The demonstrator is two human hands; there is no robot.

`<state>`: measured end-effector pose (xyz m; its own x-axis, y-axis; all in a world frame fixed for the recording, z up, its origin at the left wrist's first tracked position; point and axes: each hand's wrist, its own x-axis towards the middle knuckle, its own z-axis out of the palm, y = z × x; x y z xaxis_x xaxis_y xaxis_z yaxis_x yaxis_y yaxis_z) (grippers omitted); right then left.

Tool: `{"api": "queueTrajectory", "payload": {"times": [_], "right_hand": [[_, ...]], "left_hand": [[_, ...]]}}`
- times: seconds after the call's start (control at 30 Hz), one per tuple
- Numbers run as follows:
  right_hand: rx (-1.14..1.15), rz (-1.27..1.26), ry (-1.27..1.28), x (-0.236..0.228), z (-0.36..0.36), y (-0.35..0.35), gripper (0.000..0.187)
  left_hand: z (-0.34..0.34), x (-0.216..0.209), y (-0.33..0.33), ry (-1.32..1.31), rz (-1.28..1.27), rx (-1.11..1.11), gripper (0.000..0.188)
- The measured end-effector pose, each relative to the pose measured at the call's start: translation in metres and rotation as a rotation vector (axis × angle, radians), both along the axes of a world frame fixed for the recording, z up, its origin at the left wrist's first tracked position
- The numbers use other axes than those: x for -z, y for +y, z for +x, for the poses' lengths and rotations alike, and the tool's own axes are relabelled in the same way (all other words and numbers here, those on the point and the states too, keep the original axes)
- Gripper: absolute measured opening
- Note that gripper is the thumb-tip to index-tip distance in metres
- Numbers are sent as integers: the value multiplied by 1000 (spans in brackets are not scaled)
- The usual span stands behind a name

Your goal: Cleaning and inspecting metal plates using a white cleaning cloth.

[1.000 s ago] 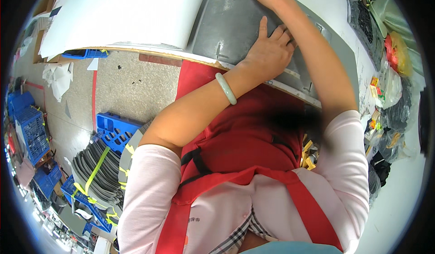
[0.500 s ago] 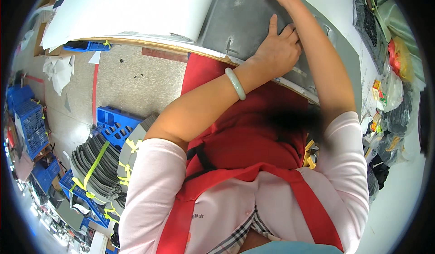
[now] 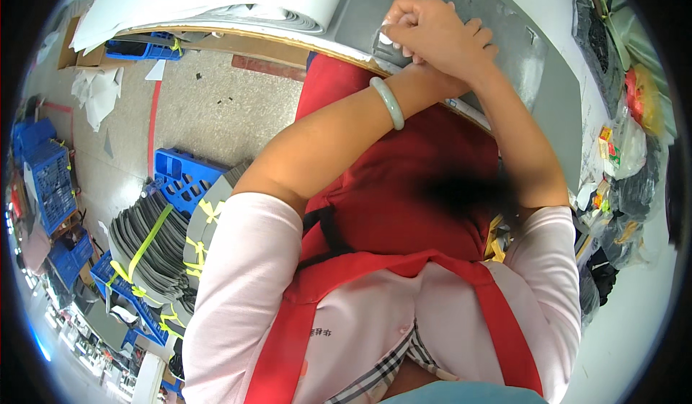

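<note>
My right hand (image 3: 440,35) crosses over my left wrist, above the near left part of a dark grey panel (image 3: 360,7) with pale smudges. Its fingers are curled closed, and a small white spot (image 3: 386,38) shows by the fingertips. Whether that spot is a held piece or a mark on the panel I cannot make out. Beneath the right wrist, my left hand (image 3: 481,38) lies on the panel, mostly hidden. Only its fingertips show, slightly apart and stretched out. A pale bracelet (image 3: 388,103) circles the left forearm.
Large white sheets (image 3: 216,0), curled at the near edge, lie left of the panel. Plastic bags (image 3: 634,144) are heaped at the right. Strapped stacks of grey sheets (image 3: 155,249) stand by a blue crate (image 3: 189,180) on the floor at lower left.
My right hand has come from the panel's far side toward me and left, over my left wrist. The left hand, now largely covered, stays on the panel.
</note>
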<state>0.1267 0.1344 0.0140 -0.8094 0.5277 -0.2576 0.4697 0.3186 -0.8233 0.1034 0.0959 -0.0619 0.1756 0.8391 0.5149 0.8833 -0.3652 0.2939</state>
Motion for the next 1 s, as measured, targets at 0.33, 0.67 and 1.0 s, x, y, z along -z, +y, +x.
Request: {"api": "queueTrajectory", "payload": {"times": [0.33, 0.67, 1.0], "right_hand": [[-181, 213, -135, -1, -4, -13, 18], [-116, 623, 14, -1, 11, -36, 20], [-112, 450, 130, -22, -14, -55, 19]], "left_hand": [[1, 5, -1, 95, 18, -61, 42], [17, 45, 24, -250, 39, -87, 40], [-44, 116, 28, 1268, 144, -650, 35]]}}
